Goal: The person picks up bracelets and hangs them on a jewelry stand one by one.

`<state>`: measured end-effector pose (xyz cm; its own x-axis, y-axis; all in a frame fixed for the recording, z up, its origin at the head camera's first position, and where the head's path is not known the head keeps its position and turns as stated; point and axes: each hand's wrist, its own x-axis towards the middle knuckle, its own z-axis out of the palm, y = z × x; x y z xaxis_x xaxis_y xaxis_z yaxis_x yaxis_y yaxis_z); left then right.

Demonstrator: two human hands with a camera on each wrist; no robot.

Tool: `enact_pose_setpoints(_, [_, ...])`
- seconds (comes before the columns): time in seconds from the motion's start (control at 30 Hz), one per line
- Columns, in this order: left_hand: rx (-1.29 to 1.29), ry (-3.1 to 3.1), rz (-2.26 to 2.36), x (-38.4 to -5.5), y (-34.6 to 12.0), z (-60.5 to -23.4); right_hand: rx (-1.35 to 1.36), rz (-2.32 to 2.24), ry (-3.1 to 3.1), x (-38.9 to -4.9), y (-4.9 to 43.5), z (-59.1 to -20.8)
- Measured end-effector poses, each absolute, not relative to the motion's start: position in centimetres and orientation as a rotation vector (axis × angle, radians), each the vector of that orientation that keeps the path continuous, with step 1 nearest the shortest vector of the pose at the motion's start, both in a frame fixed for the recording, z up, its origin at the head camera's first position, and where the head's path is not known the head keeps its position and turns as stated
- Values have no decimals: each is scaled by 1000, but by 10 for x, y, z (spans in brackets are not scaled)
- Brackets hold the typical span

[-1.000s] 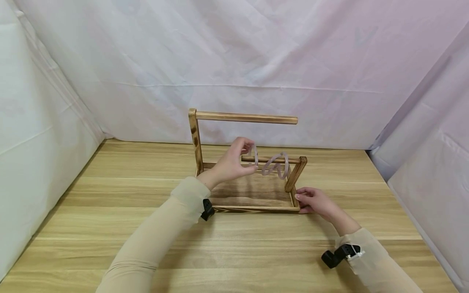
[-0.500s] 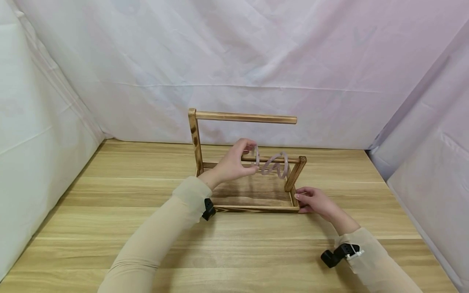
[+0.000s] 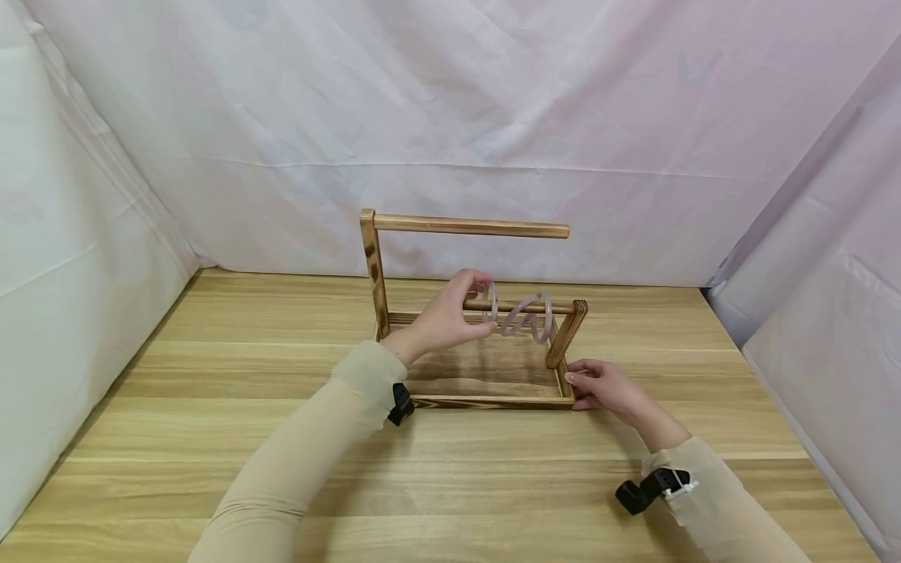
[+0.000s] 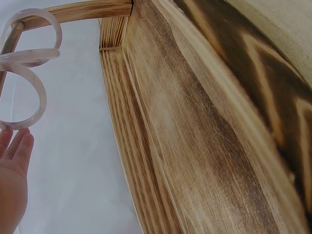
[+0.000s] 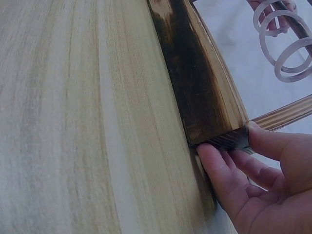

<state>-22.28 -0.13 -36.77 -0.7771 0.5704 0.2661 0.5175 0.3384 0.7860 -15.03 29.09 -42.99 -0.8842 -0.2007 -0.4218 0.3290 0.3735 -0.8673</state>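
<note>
A brown wooden jewelry stand (image 3: 486,403) has a tray base, an upper rod (image 3: 472,226) and a lower rod (image 3: 521,306). Three pale, translucent pinkish bangles hang around the lower rod. My left hand (image 3: 446,314) reaches over the tray and pinches the leftmost bangle (image 3: 493,302) between thumb and fingers. To its right, one bangle (image 3: 517,317) leans aslant against another bangle (image 3: 548,319) near the short post (image 3: 567,335). At the tray's right end, my right hand (image 5: 263,180) grips the corner, thumb on the rim and fingers against the outer side.
A light wood-grain table (image 3: 450,485) carries the stand. Pale cloth (image 3: 450,102) hangs behind and along both sides. The upper rod's right end is free, while its left end joins a tall post (image 3: 375,274). Black wrist cameras sit on both sleeves.
My left hand has shifted slightly right and down, with the pinched bangle moving along the rod towards the other two. My right hand keeps its grip on the tray's corner.
</note>
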Motion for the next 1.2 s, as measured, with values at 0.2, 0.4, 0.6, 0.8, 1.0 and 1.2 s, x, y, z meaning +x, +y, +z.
enact_pose_setpoints(0.2, [1020,2517,1448,-223,-1,-369,103,-1528,2175,-150,291,-430])
enact_pose_setpoints(0.4, [1008,2535,1431,-223,-1,-372,108,-1530,2173,-151,292,-431])
enact_pose_setpoints(0.6, [981,2525,1437,-225,-1,-376,112,-1534,2170,-151,292,-431])
enact_pose_setpoints(0.8, [964,2514,1452,-226,-1,-377,110,-1538,2168,-151,292,-432])
enact_pose_setpoints(1.0, [960,2487,1475,-226,-2,-376,108,-1546,2161,-152,293,-432])
enact_pose_setpoints(1.2, [970,2483,1472,-226,-3,-377,114,-1547,2150,-152,293,-432])
